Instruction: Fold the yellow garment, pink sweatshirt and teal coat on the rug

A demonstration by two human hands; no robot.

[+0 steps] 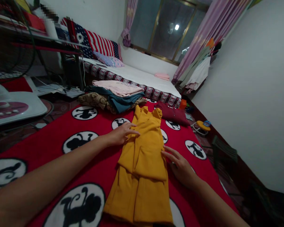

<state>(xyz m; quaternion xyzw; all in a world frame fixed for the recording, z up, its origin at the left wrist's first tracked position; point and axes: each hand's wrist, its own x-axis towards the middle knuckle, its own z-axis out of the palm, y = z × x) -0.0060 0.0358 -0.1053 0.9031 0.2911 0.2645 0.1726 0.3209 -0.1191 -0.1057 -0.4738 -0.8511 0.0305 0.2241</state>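
A mustard-yellow garment (149, 160) lies in the middle of the red blanket, its sides and sleeves folded inward into a long narrow shape. At its upper left edge rests my left hand (123, 133), fingers stretched over the cloth. My right hand (181, 167) touches the right edge lower down, with its fingers extended and apart. Neither hand grips the fabric. The garment's wide lower part spreads toward me, and its far end is bunched near the folded clothes.
The red blanket (47, 142) has white circles with black figures. Beyond the garment sit a pile of folded clothes (118, 91) and a dark red folded garment (172, 113). A bed (137, 74) stands under the window. At left are a cluttered desk (38, 37) and a white appliance (16, 108).
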